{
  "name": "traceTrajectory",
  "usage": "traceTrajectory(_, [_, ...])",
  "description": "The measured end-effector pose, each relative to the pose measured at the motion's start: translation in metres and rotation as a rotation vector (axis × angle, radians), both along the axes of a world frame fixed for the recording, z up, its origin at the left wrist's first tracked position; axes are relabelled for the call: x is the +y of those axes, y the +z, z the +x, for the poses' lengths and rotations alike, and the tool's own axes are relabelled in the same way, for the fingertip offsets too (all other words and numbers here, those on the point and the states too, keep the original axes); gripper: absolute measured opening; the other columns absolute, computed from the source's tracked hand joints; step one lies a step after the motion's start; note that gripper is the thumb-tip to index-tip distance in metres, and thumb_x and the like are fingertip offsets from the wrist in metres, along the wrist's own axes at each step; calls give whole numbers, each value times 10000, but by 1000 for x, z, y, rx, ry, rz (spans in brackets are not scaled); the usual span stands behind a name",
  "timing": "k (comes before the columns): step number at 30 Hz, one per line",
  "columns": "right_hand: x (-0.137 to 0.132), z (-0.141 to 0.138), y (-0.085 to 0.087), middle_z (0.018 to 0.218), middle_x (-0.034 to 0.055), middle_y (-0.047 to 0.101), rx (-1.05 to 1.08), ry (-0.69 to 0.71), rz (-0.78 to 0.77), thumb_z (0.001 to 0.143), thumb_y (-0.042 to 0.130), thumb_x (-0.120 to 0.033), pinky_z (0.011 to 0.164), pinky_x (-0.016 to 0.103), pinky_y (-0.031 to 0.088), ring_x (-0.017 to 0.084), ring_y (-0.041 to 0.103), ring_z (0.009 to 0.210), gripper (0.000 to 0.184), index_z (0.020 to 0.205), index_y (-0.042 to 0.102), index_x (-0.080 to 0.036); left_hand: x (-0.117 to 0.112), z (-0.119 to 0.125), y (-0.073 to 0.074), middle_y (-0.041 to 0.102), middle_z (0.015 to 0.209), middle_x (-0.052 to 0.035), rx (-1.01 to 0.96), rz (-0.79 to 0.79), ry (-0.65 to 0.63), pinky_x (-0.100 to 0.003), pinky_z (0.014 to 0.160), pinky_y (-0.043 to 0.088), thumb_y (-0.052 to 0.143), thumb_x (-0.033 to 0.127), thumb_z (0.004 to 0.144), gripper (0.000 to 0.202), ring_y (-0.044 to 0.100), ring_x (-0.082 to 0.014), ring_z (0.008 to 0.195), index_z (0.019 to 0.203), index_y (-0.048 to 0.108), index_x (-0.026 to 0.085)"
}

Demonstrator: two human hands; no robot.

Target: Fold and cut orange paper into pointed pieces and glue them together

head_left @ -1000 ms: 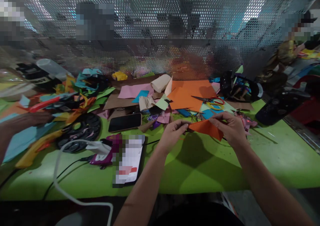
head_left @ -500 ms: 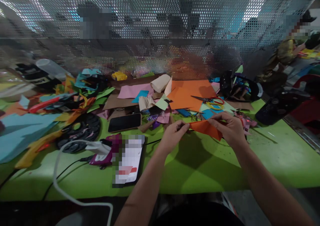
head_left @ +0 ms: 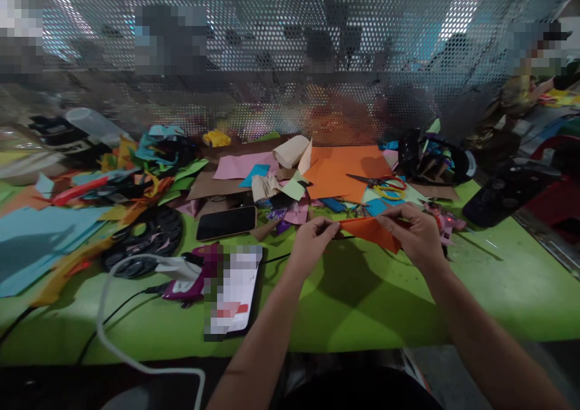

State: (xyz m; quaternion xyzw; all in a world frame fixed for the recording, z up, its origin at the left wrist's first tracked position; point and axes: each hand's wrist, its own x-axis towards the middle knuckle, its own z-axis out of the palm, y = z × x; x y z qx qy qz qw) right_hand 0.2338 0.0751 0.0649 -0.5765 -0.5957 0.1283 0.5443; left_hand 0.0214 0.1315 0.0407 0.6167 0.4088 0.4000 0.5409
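A small folded piece of orange paper (head_left: 369, 233) is stretched between my two hands, just above the green table (head_left: 362, 313). My left hand (head_left: 313, 241) pinches its left corner between thumb and fingers. On the other side, my right hand (head_left: 414, 232) grips the upper right part, with the thumb in front. Behind the paper lie a large orange sheet (head_left: 344, 159) and scissors (head_left: 385, 185) with red and yellow handles. Beside my right hand is a pink glue gun (head_left: 448, 223) with a red light.
Two phones, one dark (head_left: 226, 223) and one lit (head_left: 240, 289), lie left of my hands. A purple power adapter (head_left: 194, 283) with cables sits beside them. Farther left are a yellow glue gun (head_left: 72, 271), a black round tray (head_left: 145, 241) and blue paper (head_left: 40, 241). A perforated screen (head_left: 272, 54) stands behind.
My left hand has shifted very slightly left with the paper's corner. The right hand's grip looks the same.
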Motion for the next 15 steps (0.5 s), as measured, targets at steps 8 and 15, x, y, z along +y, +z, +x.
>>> traceTrajectory(8, [-1,-1,0,746,23,705,1,-13,7,795,722,-334,681,323,478,201,621,739,110,749,723,-235,0,2,-1,721,749,-41,-41,-19,31,-270,693,485,672,381,810,223,635,-154,709,799,685,159])
traceTrajectory(15, [-1,-1,0,729,31,701,-52,-32,28,809,705,-338,683,335,469,210,616,743,130,735,715,-233,-1,2,-1,706,747,-38,-43,16,53,-277,689,485,682,399,804,233,629,-157,713,797,678,166])
